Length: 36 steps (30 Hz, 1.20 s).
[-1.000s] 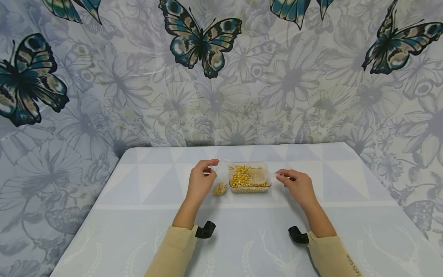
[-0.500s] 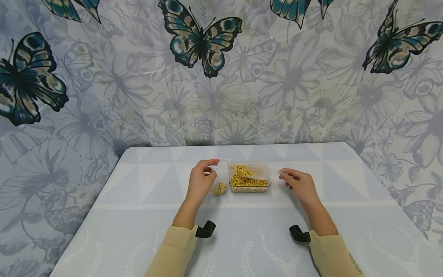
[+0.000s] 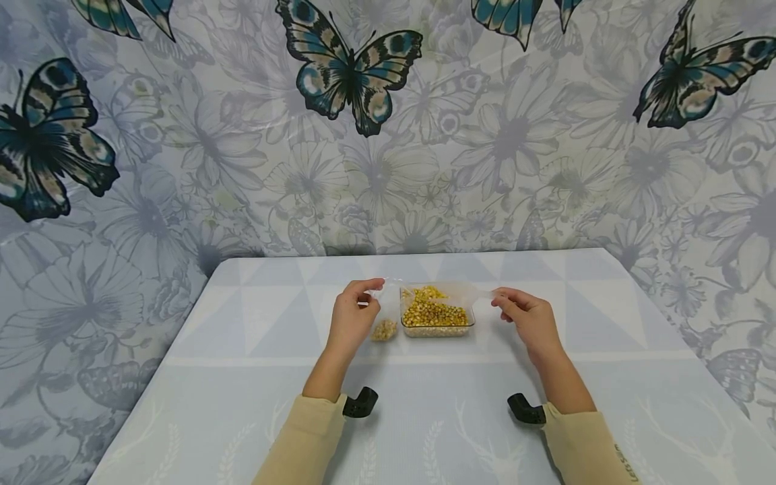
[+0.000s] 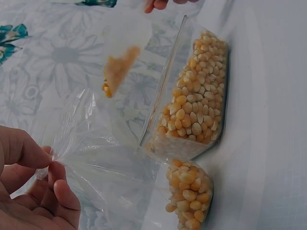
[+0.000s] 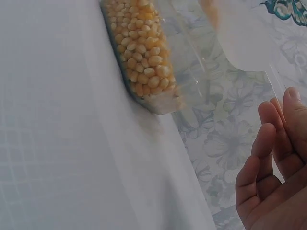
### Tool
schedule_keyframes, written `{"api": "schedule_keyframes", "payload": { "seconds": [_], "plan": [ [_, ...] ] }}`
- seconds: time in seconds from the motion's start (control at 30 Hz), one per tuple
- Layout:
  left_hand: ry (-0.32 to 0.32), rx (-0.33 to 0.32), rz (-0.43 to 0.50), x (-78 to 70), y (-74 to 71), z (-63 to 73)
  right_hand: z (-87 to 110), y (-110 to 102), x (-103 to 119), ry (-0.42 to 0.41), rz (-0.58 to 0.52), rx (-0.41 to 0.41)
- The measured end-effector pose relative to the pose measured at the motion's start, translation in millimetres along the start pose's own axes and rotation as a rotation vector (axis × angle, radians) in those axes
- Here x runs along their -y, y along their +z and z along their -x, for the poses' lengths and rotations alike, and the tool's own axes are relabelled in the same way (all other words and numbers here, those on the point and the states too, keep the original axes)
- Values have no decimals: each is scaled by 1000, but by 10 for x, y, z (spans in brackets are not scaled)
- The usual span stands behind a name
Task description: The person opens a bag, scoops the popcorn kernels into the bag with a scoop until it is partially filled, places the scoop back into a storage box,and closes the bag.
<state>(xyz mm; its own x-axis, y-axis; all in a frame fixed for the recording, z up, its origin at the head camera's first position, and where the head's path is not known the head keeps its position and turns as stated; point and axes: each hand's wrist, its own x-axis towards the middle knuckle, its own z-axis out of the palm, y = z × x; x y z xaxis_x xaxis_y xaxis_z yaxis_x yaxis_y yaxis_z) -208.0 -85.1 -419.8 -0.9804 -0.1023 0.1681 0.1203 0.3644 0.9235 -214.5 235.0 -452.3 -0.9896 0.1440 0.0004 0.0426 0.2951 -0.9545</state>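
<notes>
My left hand [image 3: 353, 313] pinches the gathered upper part of a clear plastic bag [image 4: 103, 165], whose bottom, heavy with corn kernels [image 4: 189, 194], rests on the table. Just right of the bag stands a clear rectangular container [image 3: 438, 332] filled with yellow corn kernels [image 3: 432, 314]. Between thumb and fingers, my right hand [image 3: 532, 322] holds the thin handle of a translucent white scoop [image 5: 247, 45]. The scoop is raised above the container, and in the left wrist view a heap of kernels [image 4: 120, 69] shows through it.
Everything stands on a pale patterned table [image 3: 388, 417], near its far edge. A wall cloth with butterflies and flowers [image 3: 388, 188] hangs behind it. Black wrist mounts [image 3: 361, 403] stick out from both beige sleeves [image 3: 306, 441].
The right hand has risen slightly and moved a little right, lifting the scoop out of the kernels to above the container. The left hand and the bag stay in place.
</notes>
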Motion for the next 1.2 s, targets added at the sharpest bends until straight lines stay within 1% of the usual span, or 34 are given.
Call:
{"api": "schedule_keyframes", "payload": {
  "seconds": [0.2, 0.3, 0.43, 0.53, 0.7, 1.0, 1.2],
  "plan": [
    [3, 9, -2, -16, 9, 7, 39, -30, 109, -2, -30, -44],
    [5, 12, -5, -21, 14, 9, 64, -30, 174, -9, -46, -50],
    [3, 15, -5, -19, 19, 10, 106, -15, 264, -33, -54, -45],
    [0, 19, -8, -18, 26, 9, 137, 12, 320, -69, -56, -44],
    [2, 25, -11, -29, 38, 14, 184, 66, 387, -127, -30, -56],
    [15, 45, -3, -34, 49, 17, 256, 136, 495, -140, 39, -89],
    [10, 57, 2, -25, 58, 24, 282, 149, 524, -161, 40, -98]
  ]
}}
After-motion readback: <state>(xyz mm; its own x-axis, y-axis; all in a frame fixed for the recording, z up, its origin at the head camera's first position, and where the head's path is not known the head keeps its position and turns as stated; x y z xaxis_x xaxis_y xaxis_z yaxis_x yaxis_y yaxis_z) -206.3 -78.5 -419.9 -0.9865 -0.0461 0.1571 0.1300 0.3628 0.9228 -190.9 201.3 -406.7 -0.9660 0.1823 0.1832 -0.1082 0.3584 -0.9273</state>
